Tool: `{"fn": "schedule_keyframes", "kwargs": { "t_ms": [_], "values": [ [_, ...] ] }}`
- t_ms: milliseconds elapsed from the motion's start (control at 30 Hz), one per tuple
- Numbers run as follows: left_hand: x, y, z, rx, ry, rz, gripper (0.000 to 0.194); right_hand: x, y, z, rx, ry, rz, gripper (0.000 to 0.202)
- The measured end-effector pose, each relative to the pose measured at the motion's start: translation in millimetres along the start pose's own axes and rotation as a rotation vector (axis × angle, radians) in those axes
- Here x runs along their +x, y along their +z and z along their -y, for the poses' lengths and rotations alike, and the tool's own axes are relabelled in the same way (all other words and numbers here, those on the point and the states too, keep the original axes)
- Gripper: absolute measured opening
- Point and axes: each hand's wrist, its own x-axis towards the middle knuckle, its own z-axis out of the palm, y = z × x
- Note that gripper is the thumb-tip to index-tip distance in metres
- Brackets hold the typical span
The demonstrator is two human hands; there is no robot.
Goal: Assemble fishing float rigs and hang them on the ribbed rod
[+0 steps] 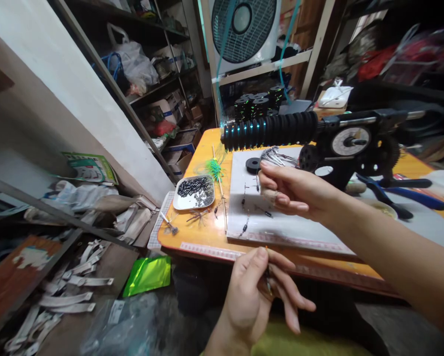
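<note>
My left hand (253, 291) is in front of the table's near edge, thumb pressed to the index finger on a small thin item (268, 282) with an orange tip; its other fingers are spread. Over the white board (299, 222), my right hand (287, 190) has its fingers curled, with a small dark piece (258, 187) hanging near the fingertips; what it holds is too small to name. Several small black pieces with wires, one (244, 228) near the board's front, lie below it. A white tray (194, 203) of black and silvery parts sits left of the board.
A black winding machine (351, 143) with a row of spools (270, 131) spans the back of the table. Blue-handled pliers (411, 197) lie at the right. Green strands (214, 169) and a thin stick are beside the board. A fan (244, 29) stands behind.
</note>
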Motion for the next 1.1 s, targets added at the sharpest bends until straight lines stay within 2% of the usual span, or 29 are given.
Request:
{"fn": "schedule_keyframes", "kwargs": {
  "t_ms": [300, 500, 600, 700, 833, 1000, 1100],
  "values": [
    [-1, 2.4, 1, -0.019, 0.014, 0.083, 0.041, -2, 0, 2, -0.032, -0.019, 0.021, 0.043],
    [1, 5.1, -1, 0.058, 0.027, 0.025, 0.042, -4, 3, 5, -0.093, -0.064, -0.019, 0.042],
    [6, 10.6, -11, 0.273, 0.124, -0.05, 0.036, -10, 8, 12, -0.151, -0.117, -0.057, 0.031],
    [19, 16.5, -27, 0.555, 0.248, -0.116, 0.027, -17, 14, 23, -0.306, -0.22, -0.122, 0.026],
    [47, 24.4, -49, 0.818, 0.323, -0.068, 0.048, -21, 17, 37, -0.584, -0.32, -0.154, 0.032],
    [86, 40.6, -69, 0.884, 0.644, 0.053, 0.027, -21, 15, 46, -0.726, -0.323, -0.161, 0.035],
    [96, 48.7, -74, 0.892, 0.655, 0.014, 0.024, -21, 16, 48, -0.687, -0.323, -0.154, 0.035]
  ]
}}
